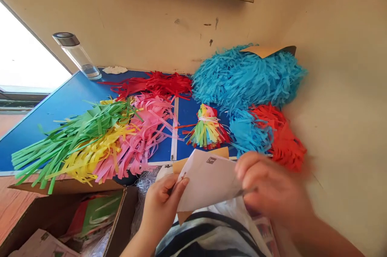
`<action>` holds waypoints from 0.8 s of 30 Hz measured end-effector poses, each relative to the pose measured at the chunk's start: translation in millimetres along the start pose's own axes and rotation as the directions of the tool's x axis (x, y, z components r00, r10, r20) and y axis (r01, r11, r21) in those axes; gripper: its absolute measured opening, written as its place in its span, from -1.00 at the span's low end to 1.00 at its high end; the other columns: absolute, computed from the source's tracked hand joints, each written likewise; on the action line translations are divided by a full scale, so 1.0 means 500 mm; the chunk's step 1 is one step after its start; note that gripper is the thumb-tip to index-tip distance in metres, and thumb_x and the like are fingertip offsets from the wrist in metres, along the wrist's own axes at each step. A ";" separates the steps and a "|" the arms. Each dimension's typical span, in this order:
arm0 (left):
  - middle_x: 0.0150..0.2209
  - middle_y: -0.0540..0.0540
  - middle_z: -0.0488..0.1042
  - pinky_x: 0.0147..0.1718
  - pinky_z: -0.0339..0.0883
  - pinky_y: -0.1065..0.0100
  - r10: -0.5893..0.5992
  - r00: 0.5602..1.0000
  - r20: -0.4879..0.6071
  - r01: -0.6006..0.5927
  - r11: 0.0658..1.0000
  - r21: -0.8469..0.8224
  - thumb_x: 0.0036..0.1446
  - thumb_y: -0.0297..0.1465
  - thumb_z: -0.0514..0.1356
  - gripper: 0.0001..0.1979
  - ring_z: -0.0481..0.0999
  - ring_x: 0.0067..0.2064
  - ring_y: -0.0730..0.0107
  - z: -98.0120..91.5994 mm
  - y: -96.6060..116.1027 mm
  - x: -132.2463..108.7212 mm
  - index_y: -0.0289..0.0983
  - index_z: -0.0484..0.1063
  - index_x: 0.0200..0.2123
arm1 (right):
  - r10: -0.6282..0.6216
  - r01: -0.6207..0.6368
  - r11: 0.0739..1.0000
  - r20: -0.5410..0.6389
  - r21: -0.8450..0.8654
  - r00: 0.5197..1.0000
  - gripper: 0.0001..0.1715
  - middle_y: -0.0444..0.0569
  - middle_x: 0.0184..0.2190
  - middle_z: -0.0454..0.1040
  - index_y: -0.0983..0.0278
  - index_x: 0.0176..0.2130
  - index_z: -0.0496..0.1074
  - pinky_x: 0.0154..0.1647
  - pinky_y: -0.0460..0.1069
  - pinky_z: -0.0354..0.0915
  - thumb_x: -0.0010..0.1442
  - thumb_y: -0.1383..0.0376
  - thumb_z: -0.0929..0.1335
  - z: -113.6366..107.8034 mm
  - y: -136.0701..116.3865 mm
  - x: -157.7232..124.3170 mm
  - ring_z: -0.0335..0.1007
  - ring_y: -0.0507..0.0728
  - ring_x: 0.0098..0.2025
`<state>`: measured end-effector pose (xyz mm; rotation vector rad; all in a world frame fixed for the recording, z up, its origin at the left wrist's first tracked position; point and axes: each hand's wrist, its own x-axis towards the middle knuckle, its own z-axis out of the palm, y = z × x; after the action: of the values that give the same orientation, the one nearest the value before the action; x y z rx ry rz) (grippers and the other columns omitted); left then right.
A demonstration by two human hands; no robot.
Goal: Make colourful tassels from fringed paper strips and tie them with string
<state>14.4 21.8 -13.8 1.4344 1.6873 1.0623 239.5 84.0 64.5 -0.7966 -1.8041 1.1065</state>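
Blue tabletop filled the far half of the view, against a cream wall. On its far right lay a big heap of sky-blue shredded paper, with an orange-red heap just nearer. On the left, fans of green strips, yellow strips and pink strips overlapped, with red strips beyond them. An open cardboard box sat near left, below the table edge.

In the near centre, a white paper sheet was held over the person's lap. The left hand pinched its left edge between thumb and fingers. The right hand, blurred, curled at its right edge; its grip could not be told. A small multicoloured tassel lay just beyond the sheet. A clear bottle stood far left.
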 end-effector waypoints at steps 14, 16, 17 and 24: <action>-0.55 0.04 0.51 -0.52 0.24 0.53 0.120 0.985 -0.125 -0.104 0.987 0.126 0.20 -0.25 0.16 -0.68 0.40 -0.54 0.51 0.020 0.014 -0.011 -0.25 0.47 -0.55 | 0.530 -0.422 0.796 -0.163 0.433 0.832 -0.80 -0.17 -0.57 0.46 0.26 -0.43 0.46 -0.46 -0.13 0.28 0.01 0.21 0.49 0.178 0.097 -0.060 0.36 0.00 -0.52; -0.57 0.05 0.50 -0.54 0.23 0.54 0.135 0.983 -0.128 -0.118 0.984 0.134 0.21 -0.25 0.16 -0.67 0.39 -0.56 0.52 0.022 0.015 -0.012 -0.25 0.45 -0.57 | 0.540 -0.423 0.792 -0.180 0.441 0.822 -0.81 -0.19 -0.59 0.44 0.26 -0.44 0.45 -0.48 -0.13 0.30 0.02 0.22 0.49 0.181 0.100 -0.060 0.37 0.00 -0.54; -0.57 0.05 0.49 -0.54 0.23 0.54 0.143 0.982 -0.127 -0.125 0.983 0.137 0.21 -0.25 0.16 -0.67 0.39 -0.56 0.52 0.022 0.016 -0.012 -0.25 0.46 -0.57 | 0.541 -0.423 0.794 -0.192 0.436 0.818 -0.81 -0.19 -0.59 0.44 0.26 -0.44 0.45 -0.49 -0.13 0.31 0.02 0.22 0.49 0.184 0.102 -0.059 0.36 0.00 -0.56; -0.53 0.04 0.54 -0.55 0.25 0.54 0.132 0.984 -0.121 -0.111 0.979 0.169 0.21 -0.24 0.16 -0.71 0.43 -0.54 0.50 0.020 0.017 -0.014 -0.24 0.55 -0.47 | 0.508 -0.406 0.841 -0.263 0.358 0.820 -0.83 -0.18 -0.56 0.45 0.26 -0.43 0.43 -0.55 -0.14 0.29 0.08 0.23 0.45 0.189 0.110 -0.054 0.35 -0.02 -0.59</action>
<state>28.3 17.1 -10.8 1.6192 1.8346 1.1297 171.2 48.9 -17.6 -1.2075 -1.1390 1.3947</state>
